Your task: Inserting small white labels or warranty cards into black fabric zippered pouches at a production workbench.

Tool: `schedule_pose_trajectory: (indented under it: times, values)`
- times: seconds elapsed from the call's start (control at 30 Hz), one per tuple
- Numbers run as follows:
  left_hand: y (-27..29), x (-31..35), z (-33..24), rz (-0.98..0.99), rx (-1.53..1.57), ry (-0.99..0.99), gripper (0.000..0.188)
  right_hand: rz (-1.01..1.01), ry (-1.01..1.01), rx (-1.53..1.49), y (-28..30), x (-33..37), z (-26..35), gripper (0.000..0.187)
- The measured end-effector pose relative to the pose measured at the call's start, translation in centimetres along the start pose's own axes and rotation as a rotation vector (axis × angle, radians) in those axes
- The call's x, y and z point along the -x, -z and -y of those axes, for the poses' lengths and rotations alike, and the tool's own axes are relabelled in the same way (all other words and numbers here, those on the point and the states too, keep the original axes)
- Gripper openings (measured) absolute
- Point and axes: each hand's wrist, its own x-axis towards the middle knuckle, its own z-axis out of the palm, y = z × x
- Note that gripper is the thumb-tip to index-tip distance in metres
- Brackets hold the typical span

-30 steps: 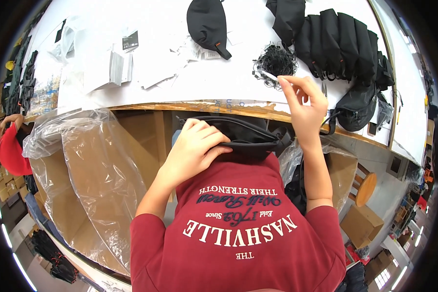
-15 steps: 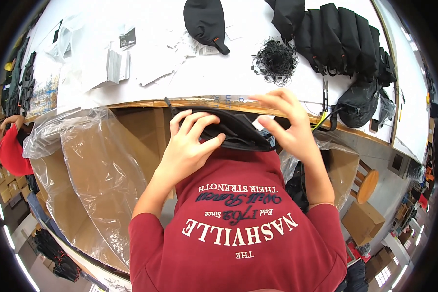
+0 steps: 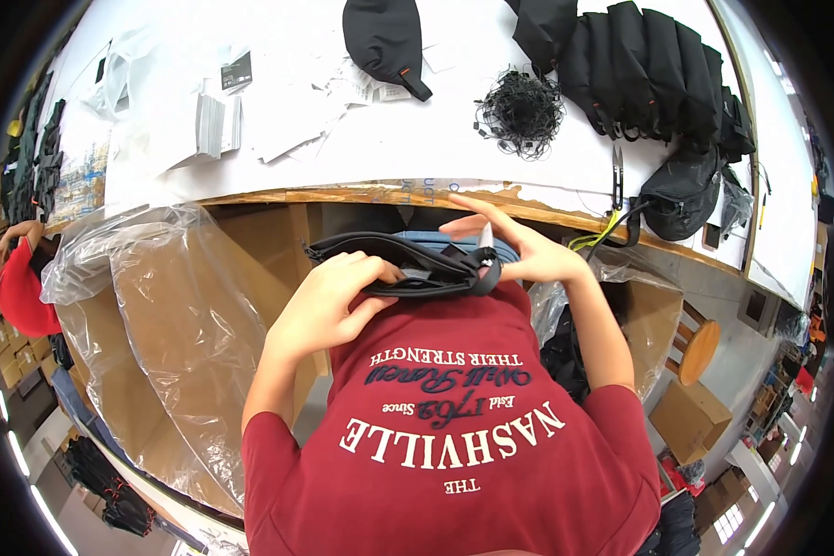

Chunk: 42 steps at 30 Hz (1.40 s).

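Observation:
A black zippered waist bag lies unzipped in front of my shirt, its mouth gaping toward me. My left hand is closed on the near left rim, with fingertips reaching inside the pouch. My right hand is at the right end, by a looped black strap. Its upper fingers are stretched out and apart, while the thumb touches the bag. A small white tag stands up beside these fingers. Something greyish shows inside the pouch, too small to make out.
The white table holds a black bag, a stack of cards, a pile of black cords, several black bags and scissors. Plastic-lined cardboard boxes stand below its edge. A wooden stool is at right.
The waist bag has tipped so that its mouth shows more, and has moved down slightly. My left fingers have gone into it. My right hand has moved down and left to the strap end.

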Motion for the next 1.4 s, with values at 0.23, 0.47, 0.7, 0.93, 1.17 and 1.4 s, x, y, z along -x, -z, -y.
schedule_pose_trajectory:
  times: [0.23, 0.47, 0.7, 0.93, 1.17, 1.4]
  values:
    - [0.3, -0.4, -0.4, -0.076, 0.055, 0.09, 0.02, -0.103, 0.082, -0.044, -2.3, -2.2, -2.9, 0.047]
    - [1.1, 0.2, 1.1, -0.367, -0.044, 0.217, 0.014, -0.434, -0.098, 0.177, -0.3, 0.0, -0.5, 0.036]
    - [1.2, 0.6, 1.6, -0.283, 0.037, 0.277, 0.014, -0.419, 0.007, -0.148, 1.4, 1.6, -0.4, 0.042]
    - [1.6, 0.4, 1.1, -0.198, 0.045, 0.2, 0.013, -0.234, -0.151, 0.486, -2.1, -1.5, -0.3, 0.06]
    - [1.3, 1.0, 1.6, -0.184, 0.021, 0.208, 0.014, -0.468, 0.102, 0.938, -2.6, -1.8, -1.1, 0.043]
    - [2.3, 1.2, 2.0, -0.31, 0.045, 0.272, 0.015, -0.44, 0.091, 0.256, 0.6, 0.5, -1.5, 0.055]
